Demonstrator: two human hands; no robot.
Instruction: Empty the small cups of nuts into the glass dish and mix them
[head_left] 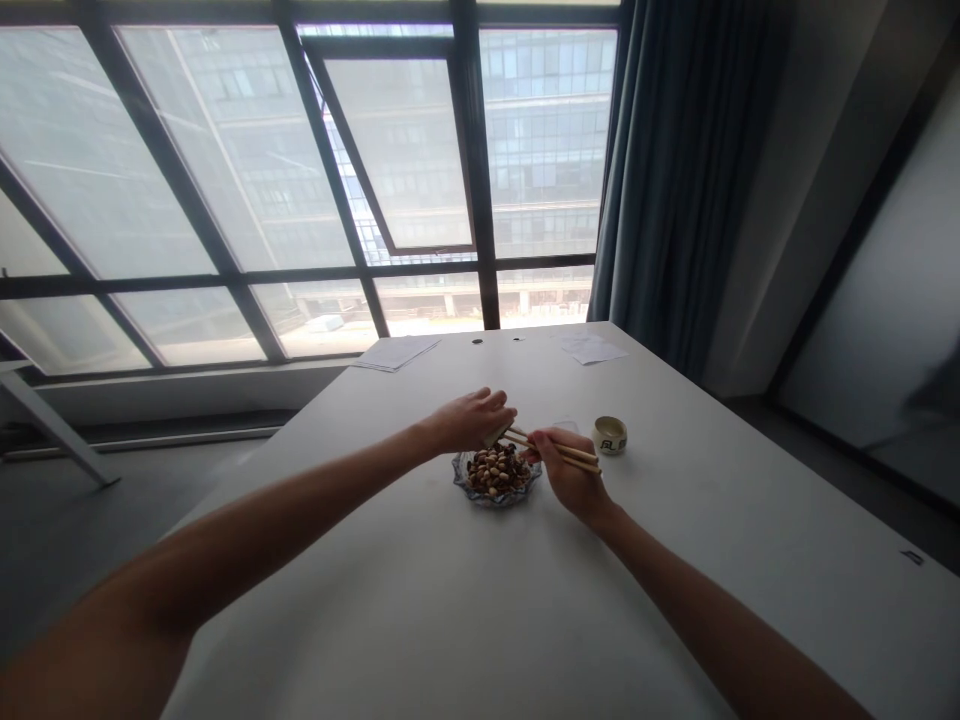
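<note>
A glass dish (pixel 465 486) heaped with brown nuts (pixel 496 469) sits in the middle of the white table (pixel 450 620). My right hand (pixel 570 475) is closed around a pair of wooden chopsticks (pixel 559 450), whose tips point left over the dish. My left hand (pixel 474 418) hovers just behind the dish with its fingers curled, touching the chopstick tips. What the fingers pinch, if anything, is too small to tell. A small round ceramic cup (pixel 610 435) stands just right of my right hand.
Sheets of paper lie at the far left (pixel 396 352) and far right (pixel 591 349) of the table. A large window (pixel 300 180) fills the wall behind it, with a dark curtain (pixel 675 180) at the right.
</note>
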